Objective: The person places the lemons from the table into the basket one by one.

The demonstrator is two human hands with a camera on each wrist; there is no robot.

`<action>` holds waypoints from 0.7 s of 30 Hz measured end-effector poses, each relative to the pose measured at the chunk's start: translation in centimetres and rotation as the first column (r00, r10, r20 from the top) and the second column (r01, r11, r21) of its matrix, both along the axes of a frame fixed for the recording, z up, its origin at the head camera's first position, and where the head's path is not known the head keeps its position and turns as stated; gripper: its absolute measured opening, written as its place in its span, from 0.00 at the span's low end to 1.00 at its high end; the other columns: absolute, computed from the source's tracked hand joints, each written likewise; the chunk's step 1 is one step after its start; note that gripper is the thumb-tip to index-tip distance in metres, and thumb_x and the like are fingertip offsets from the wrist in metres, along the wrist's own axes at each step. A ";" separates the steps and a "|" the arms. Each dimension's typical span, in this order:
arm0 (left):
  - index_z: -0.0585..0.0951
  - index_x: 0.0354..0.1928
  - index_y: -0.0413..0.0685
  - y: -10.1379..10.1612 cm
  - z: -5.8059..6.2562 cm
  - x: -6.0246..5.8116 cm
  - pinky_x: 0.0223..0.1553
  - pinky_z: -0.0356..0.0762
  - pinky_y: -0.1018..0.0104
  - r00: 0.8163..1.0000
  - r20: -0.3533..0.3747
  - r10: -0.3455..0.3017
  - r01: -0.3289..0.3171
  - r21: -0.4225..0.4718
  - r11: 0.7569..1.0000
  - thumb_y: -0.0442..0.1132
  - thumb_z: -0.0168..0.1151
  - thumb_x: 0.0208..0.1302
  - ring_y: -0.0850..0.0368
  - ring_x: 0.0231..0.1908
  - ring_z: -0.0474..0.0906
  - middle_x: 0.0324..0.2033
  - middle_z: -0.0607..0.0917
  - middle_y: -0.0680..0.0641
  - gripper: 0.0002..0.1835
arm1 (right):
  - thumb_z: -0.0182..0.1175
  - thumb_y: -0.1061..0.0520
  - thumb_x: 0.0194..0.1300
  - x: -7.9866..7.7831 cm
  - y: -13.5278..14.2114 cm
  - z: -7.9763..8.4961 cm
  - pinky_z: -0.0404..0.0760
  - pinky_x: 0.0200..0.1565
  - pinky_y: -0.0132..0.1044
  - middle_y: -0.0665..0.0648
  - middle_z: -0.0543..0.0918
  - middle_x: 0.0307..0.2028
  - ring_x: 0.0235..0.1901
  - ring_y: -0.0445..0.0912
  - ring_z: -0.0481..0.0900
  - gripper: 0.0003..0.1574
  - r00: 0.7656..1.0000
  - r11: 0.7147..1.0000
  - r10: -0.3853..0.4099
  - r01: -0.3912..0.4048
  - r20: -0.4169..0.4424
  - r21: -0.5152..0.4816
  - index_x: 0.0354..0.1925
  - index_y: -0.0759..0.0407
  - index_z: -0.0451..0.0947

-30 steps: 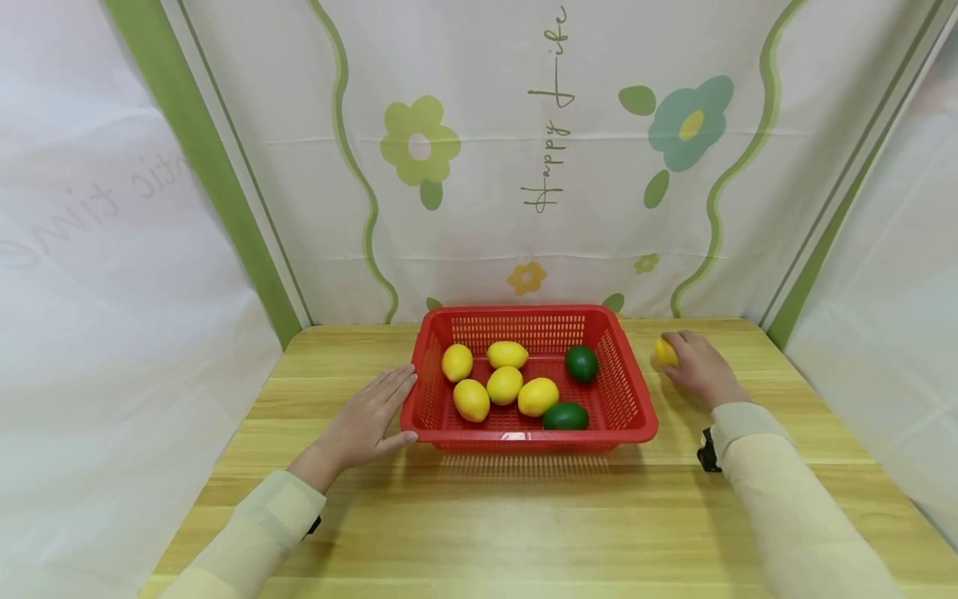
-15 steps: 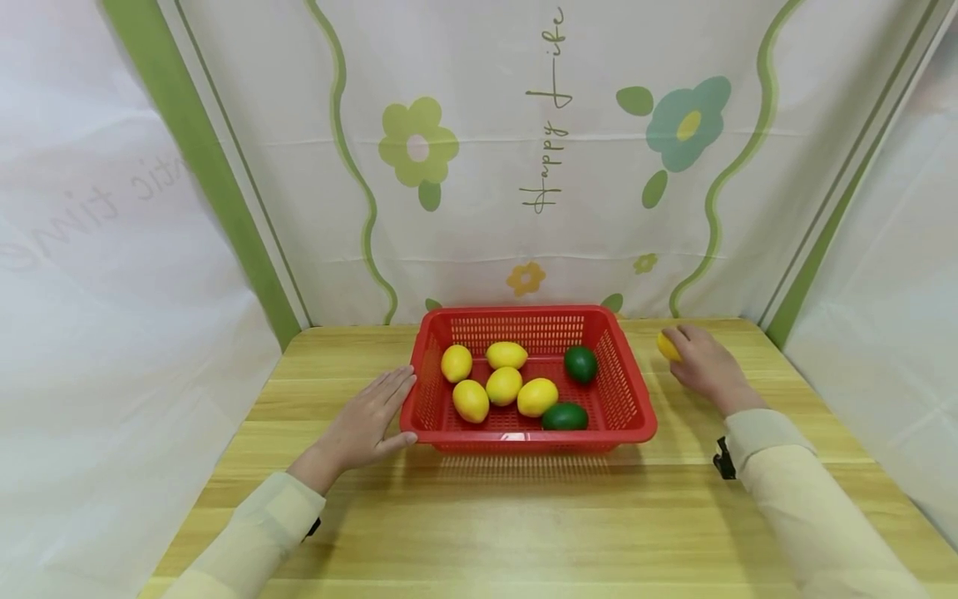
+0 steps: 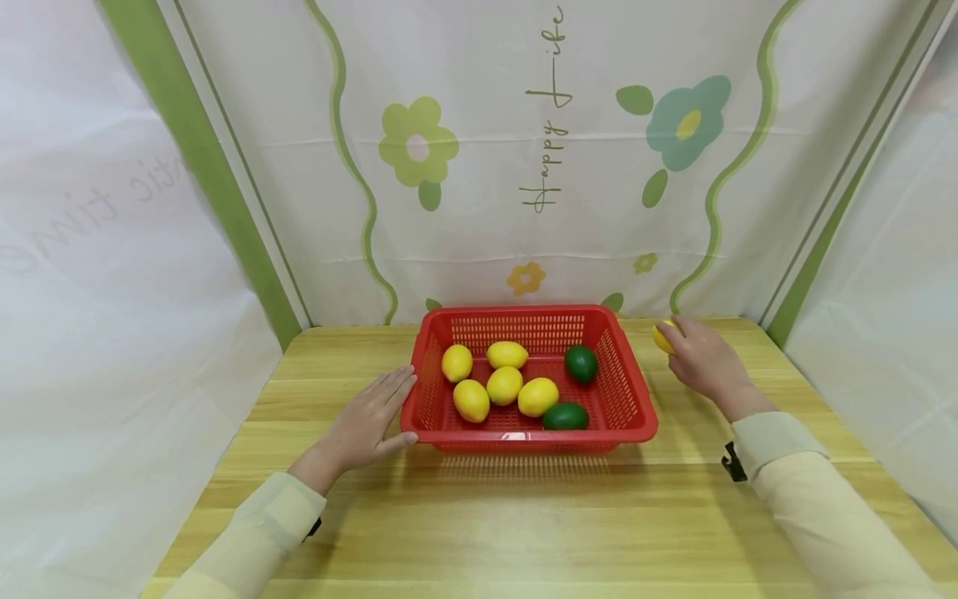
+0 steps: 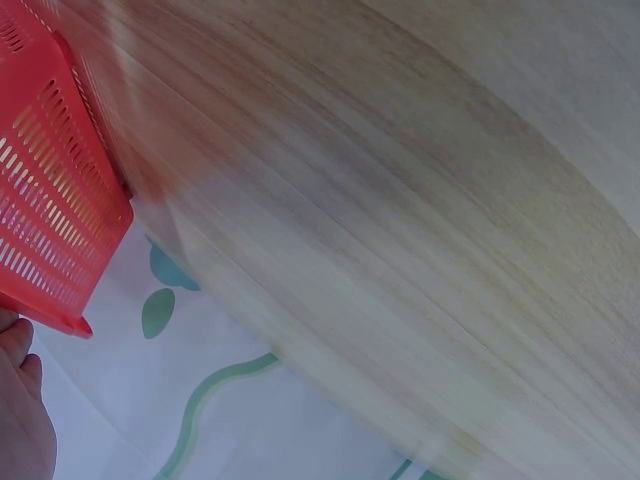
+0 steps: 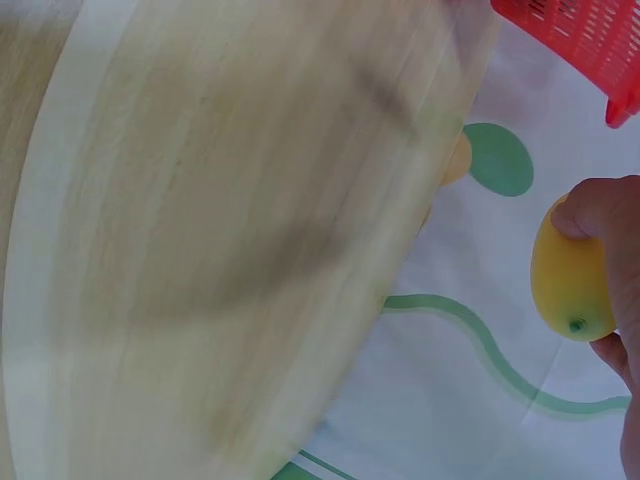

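Note:
A red slotted plastic basket point(image 3: 524, 436) stands on the wooden table, holding several yellow lemons point(image 3: 538, 398) and two dark green fruits point(image 3: 580, 364) that look like avocados or limes. My left hand point(image 3: 359, 424) touches the basket's left side with its fingers straight. To the right of the basket, my right hand point(image 3: 703, 358) grips a lemon point(image 5: 572, 275) between thumb and fingers. In the right wrist view this lemon is off the table surface, its green-tinged tip pointing down. Part of it is hidden behind the hand.
The wooden table point(image 3: 516, 532) extends in front of the basket and to both sides. A white curtain point(image 3: 479, 208) with printed flowers hangs behind its back edge. More white sheeting point(image 3: 112, 333) hangs at the left and right sides.
My right hand has shifted slightly right and back, and now holds the lemon turned with more of it showing. The left hand and the basket have stayed in place.

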State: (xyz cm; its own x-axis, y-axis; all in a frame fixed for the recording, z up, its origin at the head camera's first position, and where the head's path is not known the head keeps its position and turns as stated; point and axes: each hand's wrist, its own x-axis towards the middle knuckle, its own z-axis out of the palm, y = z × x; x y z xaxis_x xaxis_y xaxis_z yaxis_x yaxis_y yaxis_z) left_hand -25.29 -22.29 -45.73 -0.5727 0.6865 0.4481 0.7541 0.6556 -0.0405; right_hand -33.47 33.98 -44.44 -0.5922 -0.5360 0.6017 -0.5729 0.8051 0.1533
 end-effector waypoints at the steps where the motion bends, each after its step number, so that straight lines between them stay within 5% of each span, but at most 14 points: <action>1: 0.63 0.68 0.29 0.0 0.0 0.0 0.66 0.59 0.45 1.000 -0.001 0.000 0.000 0.000 1.000 0.69 0.35 0.70 0.40 0.68 0.59 0.68 0.65 0.34 0.47 | 0.66 0.71 0.43 0.1 0.0 0.1 0.78 0.41 0.61 0.77 0.75 0.46 0.41 0.70 0.75 0.35 1.000 1.000 0.000 0.000 -0.007 0.010 0.54 0.72 0.72; 13: 0.63 0.69 0.30 -0.1 0.0 0.0 0.67 0.58 0.46 1.000 0.018 0.007 -0.007 -0.001 1.000 0.69 0.36 0.69 0.41 0.69 0.58 0.69 0.64 0.35 0.47 | 0.68 0.70 0.39 0.8 -0.4 1.6 0.79 0.39 0.59 0.77 0.75 0.46 0.38 0.69 0.76 0.37 0.990 0.995 0.051 -0.039 -0.134 0.091 0.52 0.72 0.72; 21: 0.62 0.70 0.31 -0.1 0.0 0.0 0.67 0.57 0.46 0.999 0.034 0.012 -0.012 -0.004 1.000 0.69 0.36 0.69 0.42 0.69 0.57 0.69 0.63 0.35 0.48 | 0.62 0.68 0.44 1.5 -0.8 2.9 0.80 0.36 0.57 0.78 0.74 0.46 0.37 0.69 0.76 0.31 0.982 0.992 0.070 -0.050 -0.174 0.116 0.52 0.73 0.73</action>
